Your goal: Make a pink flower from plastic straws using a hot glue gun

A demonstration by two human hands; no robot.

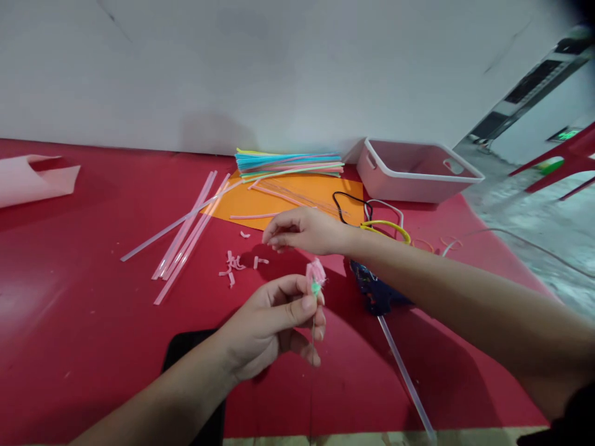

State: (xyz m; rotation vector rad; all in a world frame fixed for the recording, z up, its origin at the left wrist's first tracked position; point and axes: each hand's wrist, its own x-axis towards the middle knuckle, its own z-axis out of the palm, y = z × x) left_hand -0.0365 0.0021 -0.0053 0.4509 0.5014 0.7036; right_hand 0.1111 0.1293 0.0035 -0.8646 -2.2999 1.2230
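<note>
My left hand [274, 325] pinches a small flower [316, 272] with fuzzy pink petals, a green base and a thin wire stem hanging down. Above and beyond it, my right hand [304, 232] is held over the red table, palm down. Its fingers are loosely bent, with nothing visible in them. Several short, bent pink pieces [235, 263] lie on the table just left of both hands. Under my right forearm sits a dark blue glue gun [372, 288], partly hidden, with a translucent glue stick [404, 375] sticking out toward me.
Long pink strips [186, 238] lie on the left. A bundle of colored pipe cleaners [288, 162] rests behind an orange sheet [223, 201]. A pink basket [413, 176] stands back right, near black and yellow cords [388, 228]. A black flat object [183, 344] is under my left forearm.
</note>
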